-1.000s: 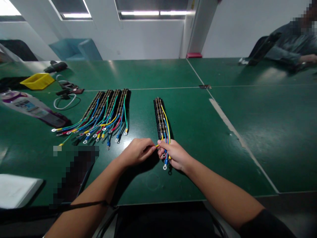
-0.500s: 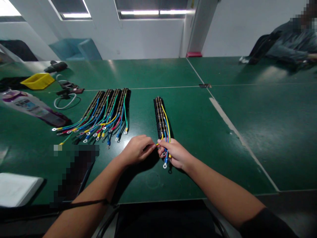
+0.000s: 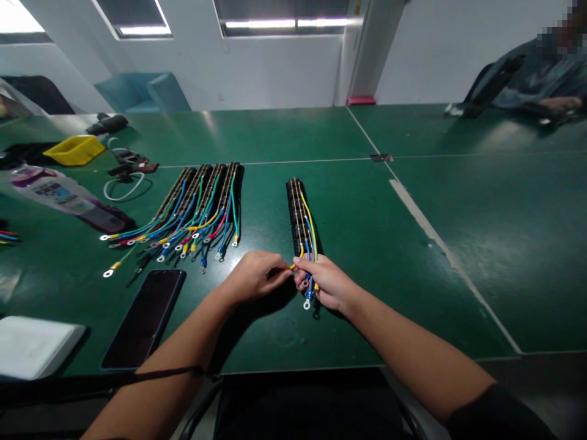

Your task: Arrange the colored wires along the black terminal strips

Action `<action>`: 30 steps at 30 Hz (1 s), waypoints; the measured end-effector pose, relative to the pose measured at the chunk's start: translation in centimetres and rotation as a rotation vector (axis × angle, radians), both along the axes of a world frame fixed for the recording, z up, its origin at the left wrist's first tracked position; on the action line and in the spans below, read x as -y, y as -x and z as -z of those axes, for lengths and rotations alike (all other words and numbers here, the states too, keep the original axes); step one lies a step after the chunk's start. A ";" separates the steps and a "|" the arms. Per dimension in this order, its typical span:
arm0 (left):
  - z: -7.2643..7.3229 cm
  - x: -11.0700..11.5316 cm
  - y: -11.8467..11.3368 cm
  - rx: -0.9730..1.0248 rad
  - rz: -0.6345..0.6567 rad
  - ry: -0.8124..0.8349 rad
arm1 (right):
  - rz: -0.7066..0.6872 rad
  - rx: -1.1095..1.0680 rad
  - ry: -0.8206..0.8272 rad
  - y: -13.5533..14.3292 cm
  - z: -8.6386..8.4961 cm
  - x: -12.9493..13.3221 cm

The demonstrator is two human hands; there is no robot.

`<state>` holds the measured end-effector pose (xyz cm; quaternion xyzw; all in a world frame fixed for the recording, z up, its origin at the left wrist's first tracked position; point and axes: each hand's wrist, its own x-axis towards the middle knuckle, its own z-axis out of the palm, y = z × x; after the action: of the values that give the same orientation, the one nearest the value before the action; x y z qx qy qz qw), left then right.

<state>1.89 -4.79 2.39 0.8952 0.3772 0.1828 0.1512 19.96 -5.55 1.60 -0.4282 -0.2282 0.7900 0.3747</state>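
Black wired strip (image 3: pixel 296 214) on bench (image 3: pixel 413 275), right of the four-strip row (image 3: pixel 211 188). Right hand (image 3: pixel 328 281) clamped on its wire bundle (image 3: pixel 312 230); left hand (image 3: pixel 259 276) pinching a short yellow wire (image 3: pixel 292 266). Phone (image 3: pixel 144 321) lies on row's near side.

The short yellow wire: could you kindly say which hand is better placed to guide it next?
Probably the left hand: it pinches the short yellow wire, while the right hand grips the wire bundle by the black strip.

Glossy smooth tabletop (image 3: pixel 376 256); shiny metal ring terminal (image 3: pixel 307 301)
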 end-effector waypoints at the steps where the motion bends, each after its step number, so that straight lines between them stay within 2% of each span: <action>1: 0.0 0.0 0.0 -0.001 -0.012 0.001 | 0.000 -0.007 0.004 0.0 0.0 0.0; 13: -0.2 0.2 -0.1 0.079 -0.023 0.115 | -0.014 0.013 -0.038 -0.1 0.2 0.0; 22: -0.2 0.1 -0.3 0.054 -0.030 0.082 | -0.014 -0.010 -0.015 0.0 0.0 0.0; 30: -0.2 0.2 -0.4 0.111 -0.027 0.138 | -0.006 0.001 -0.019 0.0 0.1 0.0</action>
<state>2.26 -4.99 2.60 0.8659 0.3921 0.2077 0.2309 19.98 -5.54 1.50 -0.4246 -0.2369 0.7886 0.3764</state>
